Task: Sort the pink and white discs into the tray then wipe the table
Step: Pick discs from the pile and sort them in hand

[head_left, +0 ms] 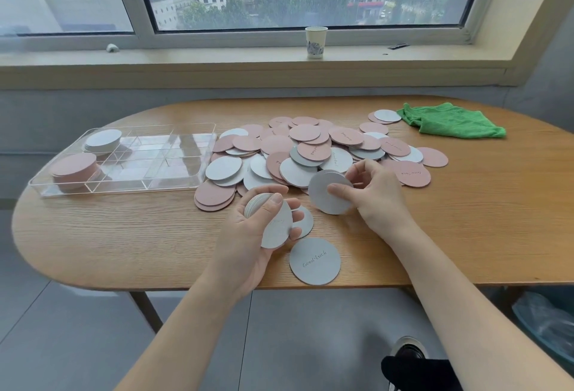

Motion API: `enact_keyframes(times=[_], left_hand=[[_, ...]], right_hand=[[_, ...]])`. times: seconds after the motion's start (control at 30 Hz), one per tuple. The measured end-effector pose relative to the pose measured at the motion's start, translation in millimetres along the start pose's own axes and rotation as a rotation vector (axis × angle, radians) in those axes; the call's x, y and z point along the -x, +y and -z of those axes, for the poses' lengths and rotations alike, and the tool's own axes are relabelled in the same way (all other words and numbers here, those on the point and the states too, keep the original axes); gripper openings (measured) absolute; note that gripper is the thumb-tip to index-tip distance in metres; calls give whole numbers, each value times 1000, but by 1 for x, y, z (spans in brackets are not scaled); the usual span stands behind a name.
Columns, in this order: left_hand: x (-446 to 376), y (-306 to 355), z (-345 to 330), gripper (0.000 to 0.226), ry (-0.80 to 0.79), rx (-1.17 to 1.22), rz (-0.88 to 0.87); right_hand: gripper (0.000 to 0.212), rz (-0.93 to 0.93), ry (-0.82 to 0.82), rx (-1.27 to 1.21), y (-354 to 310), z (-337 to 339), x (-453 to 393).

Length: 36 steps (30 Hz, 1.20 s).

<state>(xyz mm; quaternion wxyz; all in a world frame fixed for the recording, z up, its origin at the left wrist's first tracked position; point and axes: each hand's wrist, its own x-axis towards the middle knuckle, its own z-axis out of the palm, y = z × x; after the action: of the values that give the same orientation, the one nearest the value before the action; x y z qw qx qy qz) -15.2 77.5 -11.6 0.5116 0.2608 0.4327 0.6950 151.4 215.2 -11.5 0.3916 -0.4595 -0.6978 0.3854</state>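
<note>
White discs fill both my hands. My left hand (pixel 248 235) curls around a stack of white discs (pixel 273 222), thumb pressed across the top face. My right hand (pixel 372 194) pinches a single white disc (pixel 326 194) between thumb and fingers, tilted, just right of the left-hand stack. Under the left fingertips another white disc (pixel 306 222) lies flat on the wooden table (pixel 124 235); just below both grips a disc marked "Good Luck" (pixel 314 261) lies near the table's edge. Beyond my hands, the mixed pile of pink and white discs (pixel 310 151) spreads across the table, its near edge touching the right-hand fingers. Far left of the grips, the clear tray (pixel 174 179) holds a white stack (pixel 102 140) in a back compartment and a pink stack (pixel 74 170) in a front one. Far right, beyond the pile, lies a green cloth (pixel 450 120). Paper cup (pixel 316 42) on the windowsill.
</note>
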Motion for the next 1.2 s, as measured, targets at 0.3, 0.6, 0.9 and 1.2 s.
enact_keyframes(times=[0.3,0.6,0.9,1.2], left_hand=[[-3,-1,2,57,3,28,-58],[0,-3,3,34,-18,41,-126],[4,3,6,16,-21,109,-63],[5,8,9,31,-18,78,-41]], right_hand=[[40,39,-250,-490,-38,9,21],[18,107,-313,-379,-39,-31,39],[11,185,-169,-44,-30,-20,29],[27,270,-94,390,-12,-23,-6]])
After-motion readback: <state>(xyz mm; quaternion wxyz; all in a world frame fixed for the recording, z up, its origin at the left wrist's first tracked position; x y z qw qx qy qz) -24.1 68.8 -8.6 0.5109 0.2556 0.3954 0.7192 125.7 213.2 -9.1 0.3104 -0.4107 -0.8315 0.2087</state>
